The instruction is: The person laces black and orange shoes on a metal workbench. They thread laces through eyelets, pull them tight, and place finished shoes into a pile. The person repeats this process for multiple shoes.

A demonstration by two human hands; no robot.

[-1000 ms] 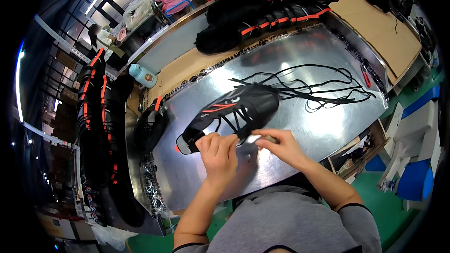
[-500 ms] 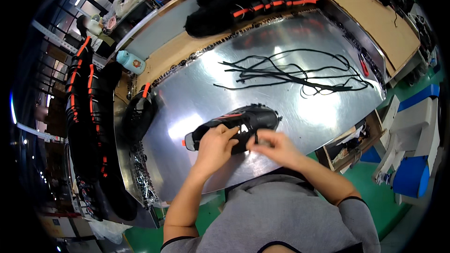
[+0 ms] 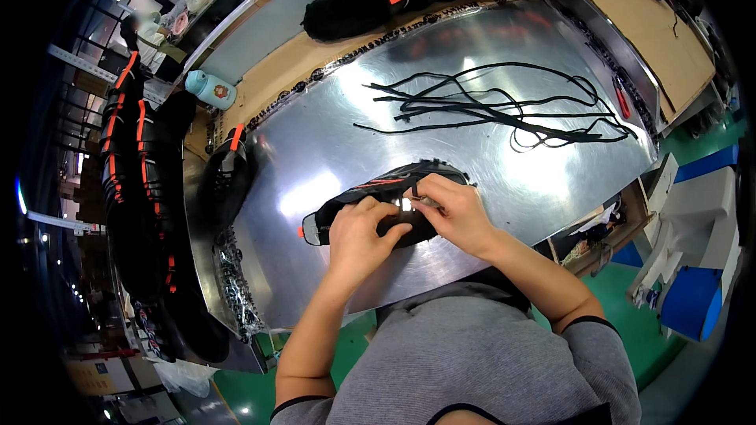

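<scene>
A black shoe (image 3: 370,189) with orange trim lies on its side on the metal tabletop, its grey-and-orange end pointing left. My left hand (image 3: 361,238) grips the shoe near its middle, fingers curled over the upper and thumb apart along the near side. My right hand (image 3: 453,211) is closed in a pinch at the lacing area, with a short dark strand of what looks like shoelace at its fingertips. The strand's far end is hidden by the fingers and the black upper. Several loose black shoelaces (image 3: 504,116) are spread behind the shoe.
Another black shoe (image 3: 227,177) stands at the table's left edge. Rows of black shoes (image 3: 150,181) line the left side and the back (image 3: 346,16). A light-blue bottle (image 3: 211,90) stands at back left. A red-handled tool (image 3: 622,99) lies far right; a drawer (image 3: 606,240) sits below.
My right hand has moved up and left from the shoe's near side, closer to the lacing. My left hand stays on the shoe, its thumb now further from the fingers.
</scene>
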